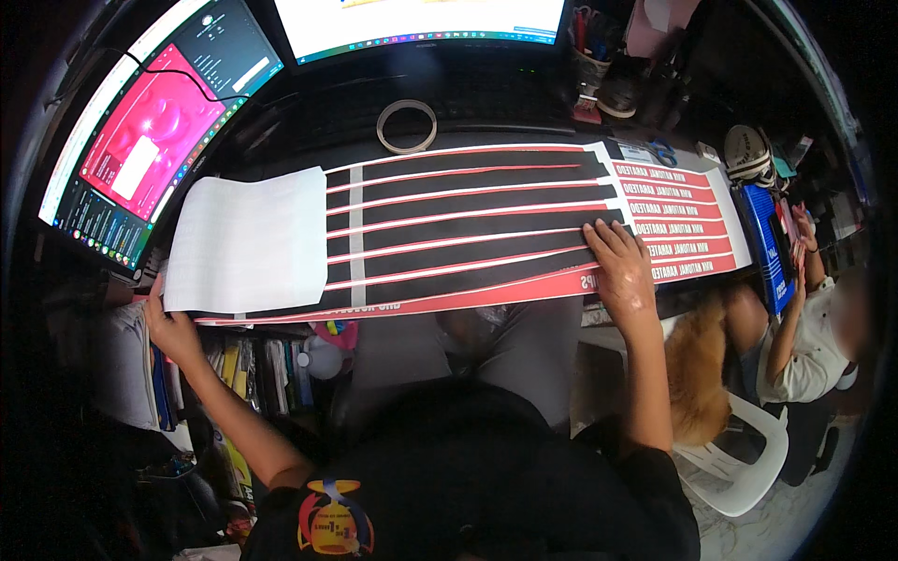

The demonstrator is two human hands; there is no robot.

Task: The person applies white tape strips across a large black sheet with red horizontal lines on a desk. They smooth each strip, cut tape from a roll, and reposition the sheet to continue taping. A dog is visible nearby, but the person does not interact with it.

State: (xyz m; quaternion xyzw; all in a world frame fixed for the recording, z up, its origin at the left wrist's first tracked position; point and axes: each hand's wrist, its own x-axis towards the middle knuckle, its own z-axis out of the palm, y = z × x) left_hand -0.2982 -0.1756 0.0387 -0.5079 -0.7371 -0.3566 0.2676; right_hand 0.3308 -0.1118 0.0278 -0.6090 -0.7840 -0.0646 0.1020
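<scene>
A long red-and-white printed sheet (673,217) with mirrored lettering lies across the desk in front of me. Several black strips (477,200) lie lengthwise over it, crossed near their left end by a pale band of tape (358,238). A blank white sheet (249,242) covers the left end of the strips. My left hand (172,326) grips the lower left corner of this layered work; its fingers are partly hidden at the edge. Palm down, my right hand (621,263) rests on the right ends of the lower strips, fingers slightly spread.
Behind the sheet stands a tape roll (407,126). Blue-handled scissors (661,151) lie at the back right, near a pen holder (589,66). Two lit monitors (421,31) border the desk. At right are a blue package (768,245), a seated person (807,343) and a white plastic chair (736,470) with a furry tan animal.
</scene>
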